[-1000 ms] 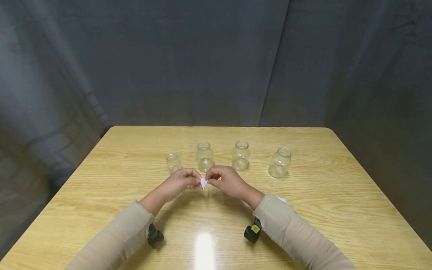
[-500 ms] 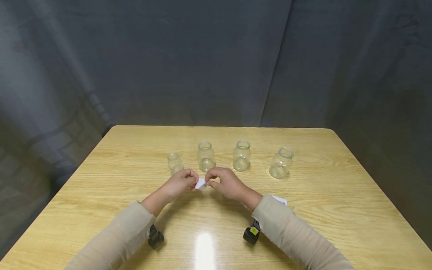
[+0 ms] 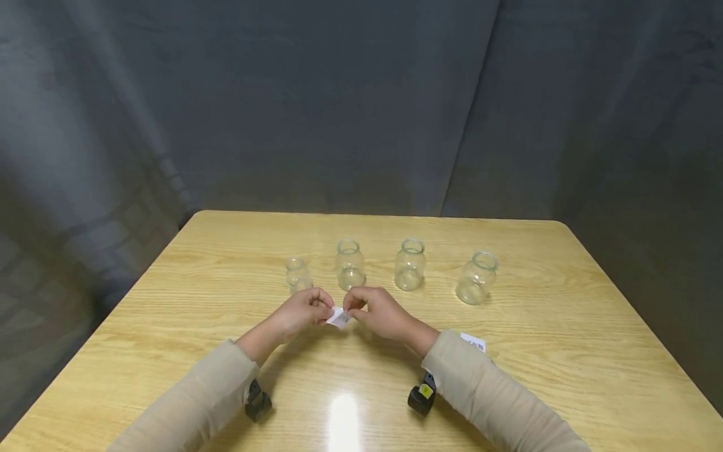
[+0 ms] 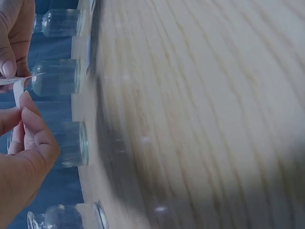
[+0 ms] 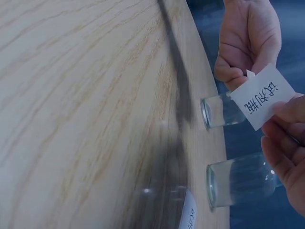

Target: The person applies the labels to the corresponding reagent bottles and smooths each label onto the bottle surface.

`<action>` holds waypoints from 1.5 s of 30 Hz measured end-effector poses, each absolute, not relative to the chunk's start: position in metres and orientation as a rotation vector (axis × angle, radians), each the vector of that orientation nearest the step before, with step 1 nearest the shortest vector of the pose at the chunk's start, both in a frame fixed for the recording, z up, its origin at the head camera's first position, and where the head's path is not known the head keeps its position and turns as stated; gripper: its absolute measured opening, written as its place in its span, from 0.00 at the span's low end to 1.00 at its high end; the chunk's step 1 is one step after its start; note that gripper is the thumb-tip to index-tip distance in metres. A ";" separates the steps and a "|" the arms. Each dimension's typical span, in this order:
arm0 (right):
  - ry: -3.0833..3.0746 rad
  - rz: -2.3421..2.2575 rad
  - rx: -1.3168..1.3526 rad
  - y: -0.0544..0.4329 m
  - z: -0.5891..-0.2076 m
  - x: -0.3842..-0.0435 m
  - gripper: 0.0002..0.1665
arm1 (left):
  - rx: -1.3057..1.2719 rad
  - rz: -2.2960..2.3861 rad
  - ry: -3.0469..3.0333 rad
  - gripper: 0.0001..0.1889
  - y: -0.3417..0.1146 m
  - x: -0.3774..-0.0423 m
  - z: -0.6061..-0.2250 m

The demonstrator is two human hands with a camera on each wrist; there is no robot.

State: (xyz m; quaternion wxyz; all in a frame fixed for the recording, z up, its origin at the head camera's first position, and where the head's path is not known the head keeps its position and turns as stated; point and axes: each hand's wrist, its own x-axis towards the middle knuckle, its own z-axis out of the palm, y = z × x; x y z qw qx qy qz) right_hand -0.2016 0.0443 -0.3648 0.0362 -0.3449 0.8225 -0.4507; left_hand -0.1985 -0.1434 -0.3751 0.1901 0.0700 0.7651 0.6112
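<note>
The left arm [image 3: 194, 398] and right arm [image 3: 497, 395] reach forward over there, slanting in toward each other; beige sleeves cover them up to the bare wrists; the left hand [image 3: 302, 314] and right hand [image 3: 381, 312] sit just beside one another, palms turned inward; on each, I see the thumb pinching against bent fingers.

white glare [image 3: 344, 424] streaks the table [image 3: 576, 358] (soft shadows [image 3: 285, 358] either side); both wrist views look dim and bluish.
</note>
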 end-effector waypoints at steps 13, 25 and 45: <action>2.442 -1.517 -0.879 0.047 -0.365 -0.205 0.08 | 0.187 1.676 2.192 0.07 -0.152 -0.199 -0.384; 2.459 -1.583 -0.767 0.045 -0.367 -0.213 0.07 | 0.209 1.567 2.189 0.08 -0.158 -0.194 -0.387; 2.468 -1.571 -0.829 0.029 -0.372 -0.216 0.07 | 0.256 1.756 2.167 0.12 -0.158 -0.196 -0.382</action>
